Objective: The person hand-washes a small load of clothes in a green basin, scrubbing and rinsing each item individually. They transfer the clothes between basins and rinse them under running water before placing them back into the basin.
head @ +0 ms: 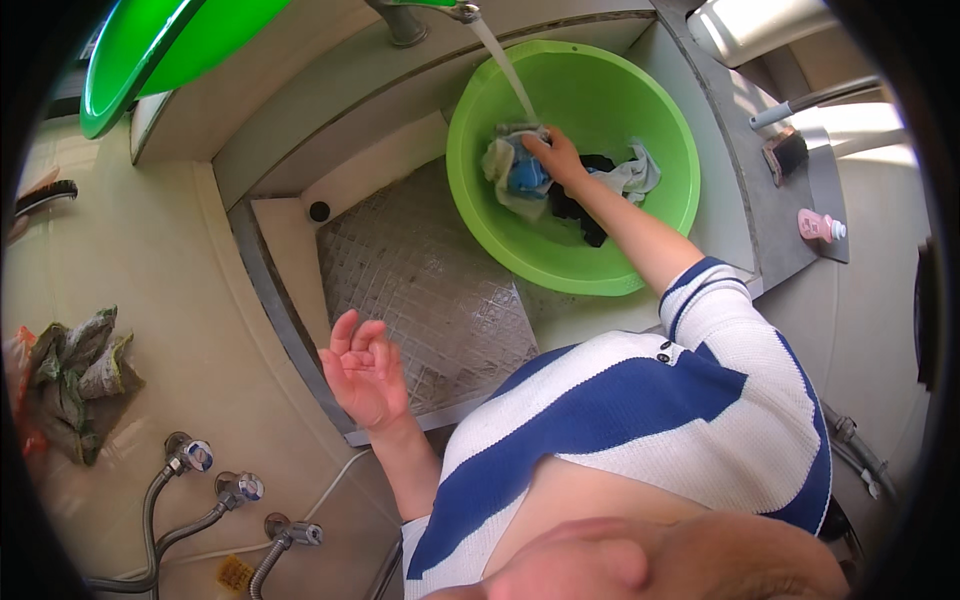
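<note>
My right hand (559,157) reaches into a large light-green plastic basin (574,281) and grips a wet bundle of cloth (517,176) in white and blue. A water stream (504,64) from the faucet spout (466,11) falls beside my fingers onto the bundle. Against the bundle, a black cloth (585,210) and a whitish cloth (637,172) lie in the basin. My left hand (369,371) is raised, palm up with fingers loosely curled and apart, holding nothing. Below it is the wet, textured floor of a shallow tiled basin (420,285).
A bright green plastic basin (180,52) sits at upper left. On the right ledge are a scrub brush (785,155), a white-ended metal pole (780,112) and a pink bottle (817,225). Crumpled rags (90,375) and pipe valves (240,487) are along the left wall.
</note>
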{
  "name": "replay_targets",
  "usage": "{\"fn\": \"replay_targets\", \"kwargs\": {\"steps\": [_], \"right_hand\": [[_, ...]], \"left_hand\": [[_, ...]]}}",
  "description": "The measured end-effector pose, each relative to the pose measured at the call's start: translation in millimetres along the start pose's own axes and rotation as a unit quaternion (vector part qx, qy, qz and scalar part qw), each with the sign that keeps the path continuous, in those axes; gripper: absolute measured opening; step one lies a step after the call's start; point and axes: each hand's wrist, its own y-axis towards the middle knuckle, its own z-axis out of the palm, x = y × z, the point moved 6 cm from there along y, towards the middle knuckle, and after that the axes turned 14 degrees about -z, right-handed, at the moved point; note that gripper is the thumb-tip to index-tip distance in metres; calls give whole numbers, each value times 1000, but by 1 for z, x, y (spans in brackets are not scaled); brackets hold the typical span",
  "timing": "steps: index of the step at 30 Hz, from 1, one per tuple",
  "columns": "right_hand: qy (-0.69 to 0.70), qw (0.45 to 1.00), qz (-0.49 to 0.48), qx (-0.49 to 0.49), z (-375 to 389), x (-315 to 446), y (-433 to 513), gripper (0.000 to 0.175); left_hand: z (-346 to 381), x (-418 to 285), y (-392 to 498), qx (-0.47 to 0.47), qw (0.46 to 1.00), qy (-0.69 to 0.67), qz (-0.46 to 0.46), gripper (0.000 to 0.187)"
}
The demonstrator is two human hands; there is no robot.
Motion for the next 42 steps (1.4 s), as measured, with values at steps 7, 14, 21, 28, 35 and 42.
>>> {"fn": "replay_targets", "kwargs": {"steps": [7,14,21,28,35,42], "right_hand": [[-327,924,-68,184,-137,61,2,41],[-405,876,-34,260,-125,20,-31,105],[-565,754,-99,320,-35,6,4,91],[-339,921,-86,171,-16,-75,64,60],[-95,963,-91,235,-92,45,5,46],[-579,726,-156,337,-68,5,-69,58]], "left_hand": [[57,61,72,-53,959,267,-73,29],[108,169,189,7,604,797,-18,98],[59,261,270,-30,352,924,-147,93],[3,246,319,-187,926,275,-179,46],[57,188,264,-2,874,474,-104,35],[80,273,206,35,349,927,-130,66]]}}
